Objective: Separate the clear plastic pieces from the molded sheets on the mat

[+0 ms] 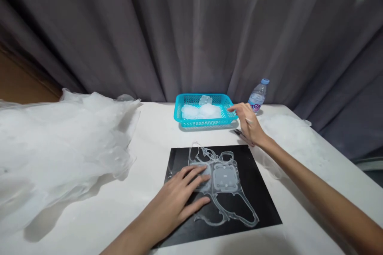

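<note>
A black mat [263, 203] lies on the white table [149, 135]. On it rests a clear, translucent moulded plastic piece [223, 185] with square pads and thin looping strips. My left hand [182, 193] lies flat on the left pad of that piece, fingers spread. My right hand [247, 121] reaches out to the right rim of a turquoise basket [179, 109]. Its fingers are stretched toward the basket and hold nothing that I can see. The basket contains several clear plastic pieces [202, 110].
A big heap of translucent white plastic [60, 143] covers the table's left side. A water bottle [257, 97] stands right of the basket. A small dark tool [241, 133] lies under my right wrist. More clear plastic [287, 127] lies at the right. Grey curtains hang behind.
</note>
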Demonstrator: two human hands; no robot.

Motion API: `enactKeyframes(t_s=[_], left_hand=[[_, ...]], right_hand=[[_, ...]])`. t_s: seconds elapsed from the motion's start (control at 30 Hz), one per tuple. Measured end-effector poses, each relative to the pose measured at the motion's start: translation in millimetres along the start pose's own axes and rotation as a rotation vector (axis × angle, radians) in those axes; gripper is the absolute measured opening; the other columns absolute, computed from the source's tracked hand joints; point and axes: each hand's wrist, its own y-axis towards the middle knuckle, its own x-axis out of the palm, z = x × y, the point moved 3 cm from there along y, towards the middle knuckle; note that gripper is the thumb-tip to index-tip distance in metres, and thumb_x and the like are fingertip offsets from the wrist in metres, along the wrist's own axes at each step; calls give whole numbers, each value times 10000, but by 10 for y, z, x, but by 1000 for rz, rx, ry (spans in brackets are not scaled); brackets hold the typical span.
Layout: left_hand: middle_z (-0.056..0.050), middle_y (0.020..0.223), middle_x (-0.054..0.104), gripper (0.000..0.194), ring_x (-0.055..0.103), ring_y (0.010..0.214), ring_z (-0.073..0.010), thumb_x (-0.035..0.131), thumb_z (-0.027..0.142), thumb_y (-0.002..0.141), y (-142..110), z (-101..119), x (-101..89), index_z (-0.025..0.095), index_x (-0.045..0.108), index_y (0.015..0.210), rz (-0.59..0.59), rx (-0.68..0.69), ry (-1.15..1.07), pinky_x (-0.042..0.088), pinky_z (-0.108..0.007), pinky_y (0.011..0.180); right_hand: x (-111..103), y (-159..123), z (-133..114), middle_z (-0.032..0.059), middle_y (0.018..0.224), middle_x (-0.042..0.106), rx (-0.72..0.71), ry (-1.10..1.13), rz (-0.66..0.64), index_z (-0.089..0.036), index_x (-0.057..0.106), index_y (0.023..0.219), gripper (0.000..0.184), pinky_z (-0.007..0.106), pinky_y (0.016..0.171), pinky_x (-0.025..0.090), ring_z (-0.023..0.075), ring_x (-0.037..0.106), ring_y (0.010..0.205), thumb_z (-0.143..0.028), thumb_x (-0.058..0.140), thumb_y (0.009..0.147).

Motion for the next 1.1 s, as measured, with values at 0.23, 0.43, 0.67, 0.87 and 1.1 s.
enactKeyframes(t_s=[0.23, 0.43, 0.67, 0.87, 1.1], left_hand=[[-130, 1517, 605, 602, 577, 1374, -338, 526, 588, 1038, 65, -41, 9, 181, 549, 1481, 176, 16, 234, 550, -519, 1080], [-126, 1567, 561, 549, 548, 1424, -318, 535, 559, 1046, 192, 172, -14, 181, 609, 1437, 70, 182, 169, 484, -492, 1169], [-74, 1574, 559, 578, 573, 1423, -282, 600, 550, 1020, 139, 120, 44, 238, 564, 1506, -17, 176, -17, 485, -444, 1187], [-72, 1576, 552, 573, 575, 1423, -285, 592, 569, 1017, 137, 116, 76, 234, 595, 1481, -4, 180, -30, 478, -467, 1200], [-53, 1567, 565, 579, 591, 1409, -265, 580, 558, 1027, 156, 118, 101, 270, 547, 1527, 16, 151, -75, 484, -442, 1198]], right_hand=[[-268, -997, -414, 20, 859, 651, 201, 427, -487, -205, 662, 997, 444, 315, 756, 520, 153, 649, 730, -568, 423, 1088], [-223, -1188, -533, 29, 1050, 724, 203, 416, -587, -235, 702, 1027, 80, 278, 856, 526, 172, 695, 970, -305, 664, 1020], [-163, -1236, -707, 30, 1106, 727, 132, 389, -599, -241, 683, 1115, 106, 292, 943, 530, 174, 695, 1027, -284, 609, 1052], [-145, -1317, -701, 63, 1161, 719, 8, 368, -621, -225, 665, 1181, 155, 321, 1002, 528, 193, 675, 1104, -259, 557, 1076], [-155, -1320, -714, 67, 1122, 725, -15, 356, -611, -219, 659, 1161, 144, 347, 971, 548, 198, 681, 1067, -262, 548, 1081]])
